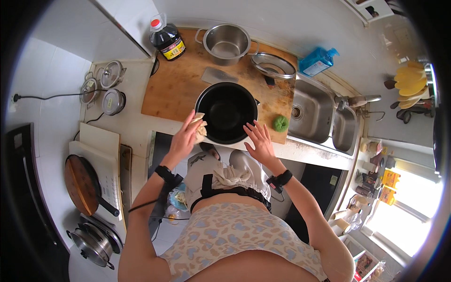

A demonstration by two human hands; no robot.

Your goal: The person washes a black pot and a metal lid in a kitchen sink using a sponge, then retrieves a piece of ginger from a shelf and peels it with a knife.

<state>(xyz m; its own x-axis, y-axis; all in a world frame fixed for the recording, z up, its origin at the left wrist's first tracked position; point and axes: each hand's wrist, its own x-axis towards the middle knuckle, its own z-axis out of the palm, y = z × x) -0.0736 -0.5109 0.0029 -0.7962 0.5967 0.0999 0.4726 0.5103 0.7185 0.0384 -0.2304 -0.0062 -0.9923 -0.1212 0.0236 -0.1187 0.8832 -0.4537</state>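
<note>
A round black-lined pot (pixel 226 112) stands near the front edge of the wooden board (pixel 165 93), its opening facing up towards me. I see no contents in it. At its left rim, my left hand (pixel 184 136) grips a crumpled beige cloth (pixel 200 131). My right hand (pixel 261 142) has its fingers spread by the pot's right front rim and holds nothing; whether the fingertips touch the rim, I cannot tell. Behind the pot lies a flat metal blade (pixel 219 75), partly hidden by it. A green scouring pad (pixel 280 123) rests on the board to the right of my right hand.
At the back of the board are a steel pot (pixel 226 44), a glass lid (pixel 273 66) and a dark sauce bottle (pixel 169 40). A blue pump bottle (pixel 318 62) stands behind the double sink (pixel 312 109). Lidded jars (pixel 112 102) sit left; a frying pan (pixel 81 185) is lower left.
</note>
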